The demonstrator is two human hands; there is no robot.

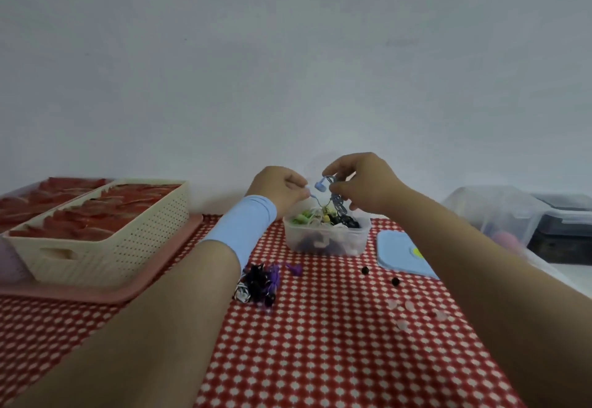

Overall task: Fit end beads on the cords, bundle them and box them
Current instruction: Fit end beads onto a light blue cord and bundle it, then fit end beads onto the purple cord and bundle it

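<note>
- Two hands raised: left hand (pixel 282 185) pinches a blue cord (pixel 315 198), right hand (pixel 362 183) a chain (pixel 339 204); bead (pixel 320 187) between.
- Tub (pixel 326 239) just below the grip, on a red-checked tabletop (pixel 320 343); white wall (pixel 288 55) behind.
- Two black beads (pixel 365 270) and one lid (pixel 400 258) right of the grip; one basket (pixel 105 241) left.

Both forearms are reaching forward and angling inward, with the hands raised close together. The left hand (pixel 278 188), its wrist wrapped in a pale blue sleeve (pixel 243 228), is pinching a blue cord (pixel 339 205) with curled fingers. The right hand (pixel 362 183) is pinching it too.
</note>
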